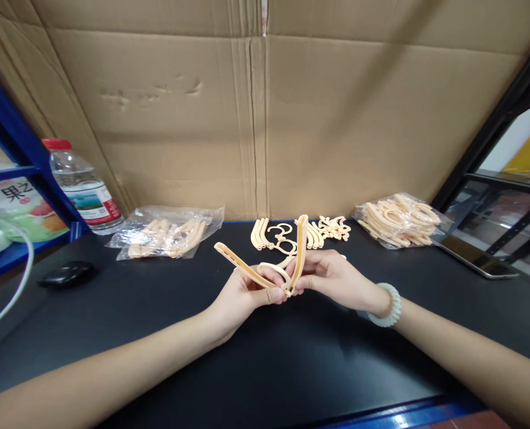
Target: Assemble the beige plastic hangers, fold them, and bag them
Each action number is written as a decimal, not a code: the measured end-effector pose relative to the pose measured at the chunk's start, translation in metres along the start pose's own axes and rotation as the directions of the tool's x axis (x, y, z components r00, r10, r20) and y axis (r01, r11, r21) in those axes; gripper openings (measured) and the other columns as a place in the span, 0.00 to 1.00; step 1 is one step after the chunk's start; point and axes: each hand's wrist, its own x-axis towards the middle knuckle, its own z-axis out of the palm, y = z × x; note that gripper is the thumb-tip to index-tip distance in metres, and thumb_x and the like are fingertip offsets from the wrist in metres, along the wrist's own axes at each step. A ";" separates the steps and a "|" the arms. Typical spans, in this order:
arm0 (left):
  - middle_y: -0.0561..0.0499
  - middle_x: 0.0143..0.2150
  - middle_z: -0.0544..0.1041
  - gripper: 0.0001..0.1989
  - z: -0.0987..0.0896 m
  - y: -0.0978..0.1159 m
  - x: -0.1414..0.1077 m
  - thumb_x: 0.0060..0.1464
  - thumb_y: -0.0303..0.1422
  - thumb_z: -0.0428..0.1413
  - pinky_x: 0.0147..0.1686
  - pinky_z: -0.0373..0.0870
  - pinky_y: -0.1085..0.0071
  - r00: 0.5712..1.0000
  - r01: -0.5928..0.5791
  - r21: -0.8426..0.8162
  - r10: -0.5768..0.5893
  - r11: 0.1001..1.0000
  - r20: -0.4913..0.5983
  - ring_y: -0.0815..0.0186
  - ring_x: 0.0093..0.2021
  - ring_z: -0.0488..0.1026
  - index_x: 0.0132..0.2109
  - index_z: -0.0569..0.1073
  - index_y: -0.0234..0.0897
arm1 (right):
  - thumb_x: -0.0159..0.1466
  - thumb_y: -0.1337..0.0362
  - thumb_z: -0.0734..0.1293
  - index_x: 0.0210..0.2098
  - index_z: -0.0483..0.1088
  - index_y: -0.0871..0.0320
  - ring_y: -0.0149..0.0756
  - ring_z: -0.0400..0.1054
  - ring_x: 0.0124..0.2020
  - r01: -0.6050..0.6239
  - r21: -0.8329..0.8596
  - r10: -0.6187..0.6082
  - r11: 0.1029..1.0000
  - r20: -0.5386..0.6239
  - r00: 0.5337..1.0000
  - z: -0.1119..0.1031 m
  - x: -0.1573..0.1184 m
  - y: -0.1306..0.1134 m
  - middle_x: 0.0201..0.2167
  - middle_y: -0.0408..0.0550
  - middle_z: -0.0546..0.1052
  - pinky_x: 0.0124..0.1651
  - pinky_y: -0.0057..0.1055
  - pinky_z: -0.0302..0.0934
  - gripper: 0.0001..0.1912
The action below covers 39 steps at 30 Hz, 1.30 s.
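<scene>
One mouse (67, 274): lies at left on the table (247, 369), well apart from the hands.
Bottle (86, 190): upright at far left, perhaps set there against spilling.
Left bag (170, 232): far left, its clear plastic holding pale pieces together.
Left hand (244, 301): thumb and fingers clamped on the low end of the left strip (242, 266).
Strips: in the middle, above the table, spread like a V; a curved part (282, 272) shows between.
Right hand (329, 275): pinches the right strip (299, 253) low, probably for control where the ends meet.
Loose pieces (260, 233): far middle, grouped by shape, seemingly for easy picking.
Right bag (396, 219): far right, similarly filled.
</scene>
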 end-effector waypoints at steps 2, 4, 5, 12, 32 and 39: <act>0.51 0.27 0.75 0.05 0.001 0.000 0.000 0.42 0.29 0.66 0.36 0.68 0.68 1.000 -0.001 0.016 0.002 1.000 -0.018 0.64 0.31 0.73 0.26 0.77 0.35 | 0.57 0.66 0.71 0.35 0.73 0.59 0.33 0.74 0.33 0.004 0.001 -0.004 1.000 -0.012 1.000 0.001 0.000 0.002 0.31 0.44 0.77 0.39 0.32 0.71 0.06; 0.52 0.27 0.76 0.05 0.002 -0.001 -0.001 0.41 0.28 0.66 0.35 0.68 0.69 0.999 -0.003 0.009 0.004 1.000 -0.047 0.64 0.31 0.73 0.26 0.77 0.35 | 0.57 0.66 0.71 0.35 0.74 0.59 0.33 0.74 0.33 0.008 -0.004 -0.008 1.000 -0.029 1.000 0.003 -0.001 0.003 0.31 0.44 0.77 0.38 0.32 0.70 0.06; 0.52 0.26 0.76 0.04 0.003 -0.001 -0.001 0.41 0.28 0.66 0.35 0.68 0.69 0.998 -0.006 0.000 0.006 1.000 -0.061 0.65 0.30 0.72 0.26 0.77 0.35 | 0.57 0.66 0.71 0.34 0.74 0.59 0.33 0.74 0.33 0.008 -0.009 -0.009 1.000 -0.039 0.999 0.004 -0.001 0.004 0.30 0.44 0.77 0.38 0.32 0.70 0.06; 0.51 0.28 0.77 0.04 0.006 -0.005 -0.003 0.40 0.25 0.65 0.35 0.68 0.70 0.989 -0.031 -0.048 0.024 0.998 -0.149 0.65 0.31 0.73 0.26 0.77 0.35 | 0.56 0.69 0.71 0.33 0.74 0.57 0.33 0.74 0.31 0.041 -0.008 -0.041 0.999 -0.112 0.993 0.010 -0.001 0.007 0.29 0.43 0.77 0.38 0.33 0.71 0.05; 0.51 0.25 0.77 0.08 0.014 -0.005 -0.007 0.38 0.28 0.67 0.36 0.70 0.71 0.940 -0.023 -0.172 -0.037 0.985 -0.340 0.67 0.30 0.73 0.27 0.76 0.33 | 0.54 0.63 0.74 0.34 0.75 0.59 0.36 0.77 0.34 0.102 -0.098 -0.125 0.990 -0.270 0.955 0.021 -0.006 0.014 0.31 0.46 0.80 0.41 0.33 0.74 0.09; 0.51 0.27 0.79 0.08 0.014 -0.007 -0.009 0.39 0.29 0.67 0.38 0.71 0.69 0.937 -0.030 -0.186 -0.037 0.982 -0.347 0.66 0.31 0.75 0.27 0.76 0.33 | 0.55 0.63 0.73 0.34 0.74 0.58 0.36 0.77 0.33 0.115 -0.129 -0.149 0.985 -0.297 0.943 0.025 -0.006 0.014 0.31 0.46 0.80 0.39 0.32 0.74 0.08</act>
